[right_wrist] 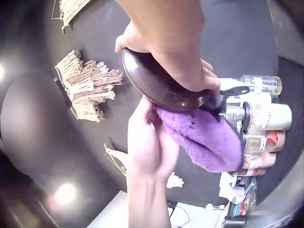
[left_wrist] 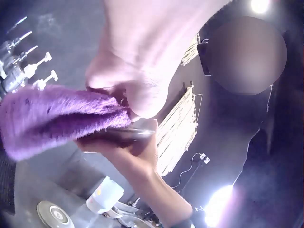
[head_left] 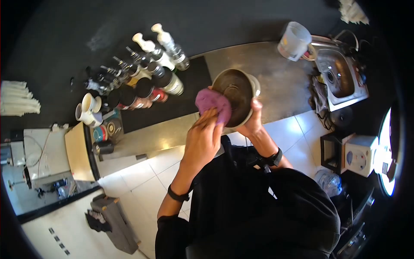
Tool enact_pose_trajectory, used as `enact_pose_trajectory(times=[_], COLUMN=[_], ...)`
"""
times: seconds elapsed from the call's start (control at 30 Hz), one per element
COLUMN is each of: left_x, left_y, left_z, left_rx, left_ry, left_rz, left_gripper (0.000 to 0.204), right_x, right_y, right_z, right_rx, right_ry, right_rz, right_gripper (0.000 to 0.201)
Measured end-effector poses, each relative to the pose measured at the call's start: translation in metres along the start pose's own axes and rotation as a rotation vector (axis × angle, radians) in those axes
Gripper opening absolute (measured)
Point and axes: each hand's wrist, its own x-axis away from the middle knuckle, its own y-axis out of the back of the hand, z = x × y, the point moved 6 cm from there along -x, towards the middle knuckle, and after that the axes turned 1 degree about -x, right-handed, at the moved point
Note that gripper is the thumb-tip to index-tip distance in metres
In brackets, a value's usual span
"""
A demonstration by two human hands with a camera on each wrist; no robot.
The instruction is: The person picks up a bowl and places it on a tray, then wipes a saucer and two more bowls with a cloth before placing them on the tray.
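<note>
My right hand [head_left: 252,123] grips a round dark plate [head_left: 238,93] with a pale rim, thumb over the edge, above the front of the counter. The left hand [head_left: 202,140] holds a fuzzy purple cloth [head_left: 213,103] against the plate's left side. In the left wrist view, the folded cloth [left_wrist: 57,121] hangs from the bunched fingers, with the plate [left_wrist: 128,134] nearly edge-on beside it. The right wrist view shows the glossy plate [right_wrist: 159,85] tilted, the cloth [right_wrist: 204,135] lying along its lower edge.
Another plate [left_wrist: 54,216] rests on the steel counter [head_left: 276,77]. Pump bottles [head_left: 172,47] and jars [head_left: 151,90] crowd a black mat [head_left: 172,110] at left. A translucent bucket [head_left: 295,41] stands near the sink [head_left: 338,75] at right, white cups [head_left: 88,108] at far left.
</note>
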Motion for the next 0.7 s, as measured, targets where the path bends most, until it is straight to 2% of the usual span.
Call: enact_pose_trajectory(times=[0.07, 0.13, 0.2, 0.27, 0.33, 0.37, 0.4, 0.43, 0.47, 0.5, 0.6, 0.63, 0.7], left_x=[0.005, 0.007, 0.005, -0.005, -0.021, -0.031, -0.039, -0.042, -0.040, -0.037, -0.016, -0.010, 0.003], left_y=[0.001, 0.009, 0.012, 0.014, 0.012, 0.012, 0.014, 0.014, 0.012, 0.012, 0.011, 0.009, 0.005], left_z=[-0.007, -0.026, -0.041, -0.047, -0.042, -0.038, -0.033, -0.024, -0.011, 0.000, 0.011, 0.005, -0.008], left_rx=[-0.014, 0.025, 0.116, 0.113, 0.194, 0.178, 0.106, -0.006, -0.120, -0.169, -0.128, -0.119, -0.020], left_ry=[-0.025, -0.124, -0.157, -0.204, -0.189, -0.119, -0.035, -0.033, -0.030, 0.015, 0.014, -0.094, -0.065], left_rz=[-0.005, 0.022, 0.036, 0.005, -0.020, -0.019, -0.006, -0.069, -0.131, -0.093, -0.017, -0.014, 0.039], left_gripper=[0.027, 0.026, 0.024, 0.024, 0.026, 0.024, 0.024, 0.025, 0.025, 0.027, 0.026, 0.024, 0.023], right_x=[-0.001, -0.001, 0.002, 0.002, 0.008, 0.014, 0.020, 0.019, 0.018, 0.019, 0.013, 0.011, 0.006], right_y=[0.001, -0.006, -0.009, -0.013, -0.017, -0.013, -0.007, -0.007, -0.007, -0.003, 0.003, 0.003, 0.010], right_z=[0.006, 0.003, 0.002, -0.005, -0.015, -0.022, -0.026, -0.027, -0.023, -0.022, -0.008, -0.004, -0.005], right_rx=[0.089, -0.009, 0.008, 0.171, 0.126, 0.065, 0.006, -0.054, 0.005, 0.031, 0.057, 0.061, 0.040], right_ry=[0.046, 0.014, 0.007, -0.060, -0.099, -0.127, -0.153, -0.120, -0.075, -0.084, -0.046, -0.014, 0.000], right_rz=[0.028, 0.074, 0.038, 0.013, 0.075, -0.031, -0.139, -0.103, -0.113, -0.108, -0.059, -0.020, -0.043], right_gripper=[0.092, 0.093, 0.094, 0.106, 0.099, 0.095, 0.092, 0.086, 0.085, 0.086, 0.084, 0.082, 0.083])
